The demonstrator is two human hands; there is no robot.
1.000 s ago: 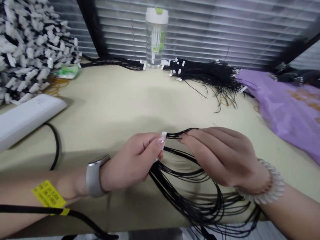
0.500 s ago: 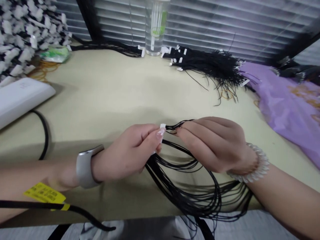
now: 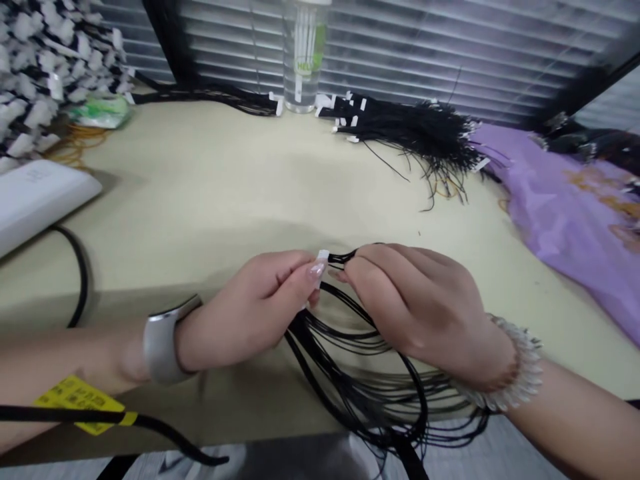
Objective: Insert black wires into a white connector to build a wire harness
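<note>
My left hand (image 3: 250, 307) pinches a small white connector (image 3: 323, 255) between thumb and fingers, near the table's front. Thin black wires (image 3: 341, 258) run out of it to the right. Close beside it, my right hand (image 3: 420, 300) is closed, its fingertips pinching those wires just past the connector. Below both hands a looped bundle of black cables (image 3: 350, 387) hangs from under my left hand and droops over the table edge. The ends of my right fingers are partly hidden behind the hand.
Black cable bundles with white connectors (image 3: 400, 127) lie at the back beside a clear bottle (image 3: 301, 60). A heap of white connectors (image 3: 40, 73) and a white device (image 3: 45, 200) are at left. Purple plastic (image 3: 545, 200) lies right; a tagged black cord (image 3: 165, 433) crosses the front left.
My right hand has shifted slightly left and down, its wrist turning lower. My left hand keeps its pinch on the connector. The whole view has drifted a little.
</note>
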